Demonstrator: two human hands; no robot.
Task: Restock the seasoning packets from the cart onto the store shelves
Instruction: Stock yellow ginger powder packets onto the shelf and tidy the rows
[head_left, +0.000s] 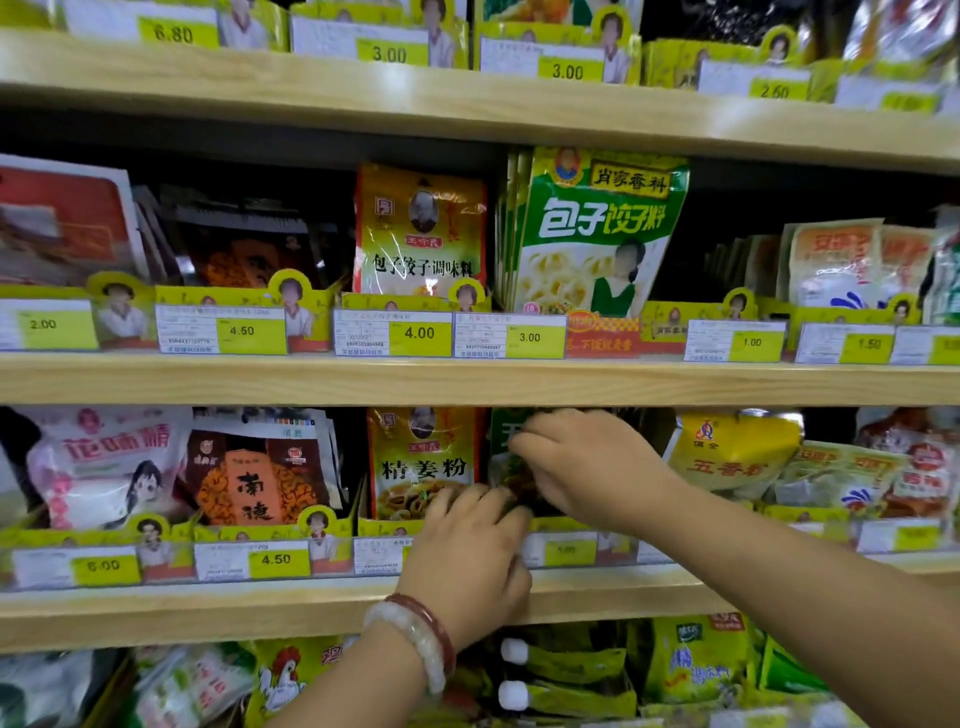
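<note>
Both my hands are at one slot of the third wooden shelf (311, 608). My right hand (582, 467) curls over the top of a dark green seasoning packet (506, 470) that stands in that slot. My left hand (467, 556), with two bracelets at the wrist, grips the same packet's lower edge from below. Most of the packet is hidden behind my fingers. A yellow ginger powder packet (421, 457) stands directly to its left and a yellow five-spice packet (727, 452) to its right. No cart is in view.
Shelves above and below are packed with packets behind yellow price tags. A tall green dumpling-seasoning packet (597, 234) stands on the shelf above (467, 382) my hands. More green and yellow packets (691, 665) fill the lowest shelf under my forearms.
</note>
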